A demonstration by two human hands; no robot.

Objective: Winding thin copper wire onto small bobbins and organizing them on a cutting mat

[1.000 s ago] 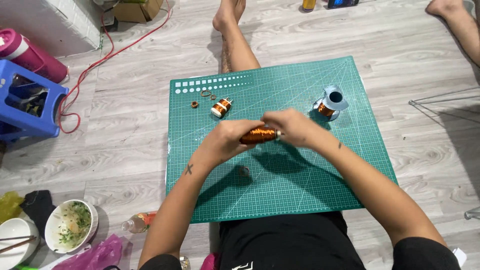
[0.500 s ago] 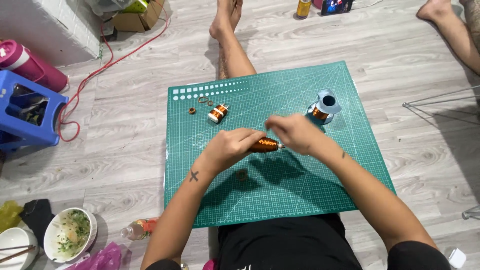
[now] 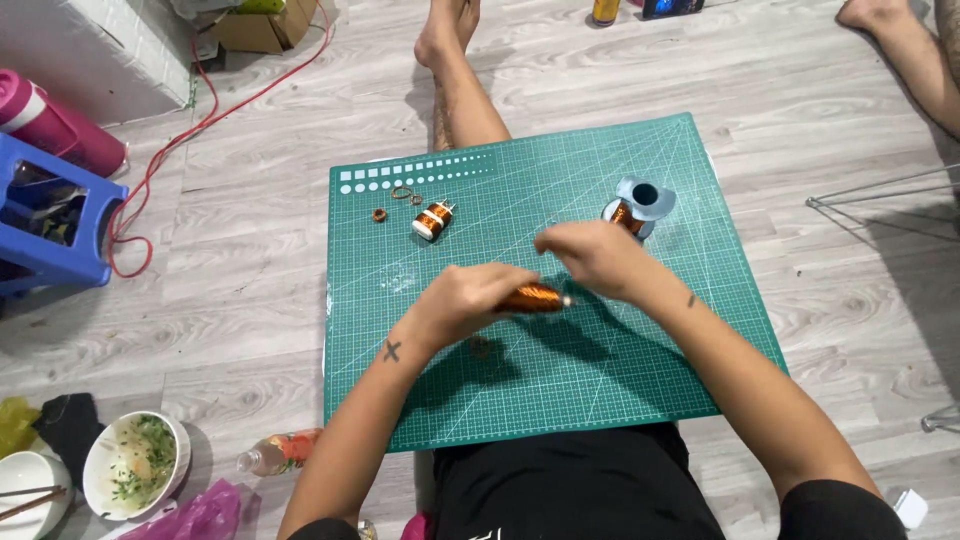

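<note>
While left hand (image 3: 470, 300) grips coil (image 3: 535, 297), right hand (image 3: 590, 258) hovers.

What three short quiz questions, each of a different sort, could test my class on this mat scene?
1. True or false: the left hand holds a copper wire coil.
2. Where is the grey spool? A) on the green mat B) on the floor
3. Fill in: beside the small coil lie tiny ____.

Key: 1 true; 2 A; 3 rings.
</note>
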